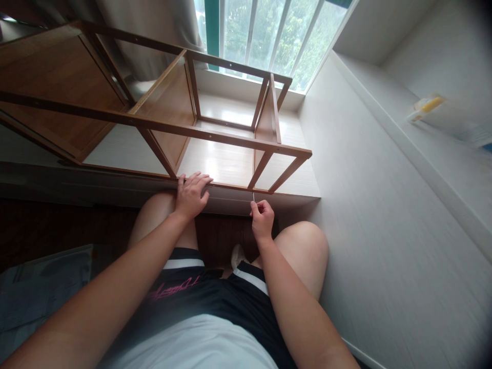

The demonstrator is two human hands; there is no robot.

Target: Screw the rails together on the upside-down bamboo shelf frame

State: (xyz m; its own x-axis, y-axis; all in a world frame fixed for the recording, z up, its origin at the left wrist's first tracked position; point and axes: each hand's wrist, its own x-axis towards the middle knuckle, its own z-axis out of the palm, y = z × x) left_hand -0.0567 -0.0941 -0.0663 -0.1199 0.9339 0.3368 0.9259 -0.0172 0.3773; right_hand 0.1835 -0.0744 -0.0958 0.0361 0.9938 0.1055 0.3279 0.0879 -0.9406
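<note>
A brown wooden shelf rack (pixel 165 125) lies on its side on a pale window ledge, its panels standing upright between long rails. My left hand (pixel 192 195) rests on the near lower rail with fingers spread over it, not wrapped round it. Below the right end of that rail, my right hand (pixel 263 215) is closed in a pinch. Between thumb and fingers it holds a thin metal rod that looks like a hex key (pixel 253 197), pointing up to the rail's underside. The rod's lower end is hidden in the fingers.
A pale cabinet side (pixel 369 169) rises close on the right, with a shelf niche above holding a blurred yellow-and-white item (pixel 428 106). Behind the rack are a barred window (pixel 269 36) and a curtain (pixel 154 36). Flat sheets (pixel 46 287) lie at lower left.
</note>
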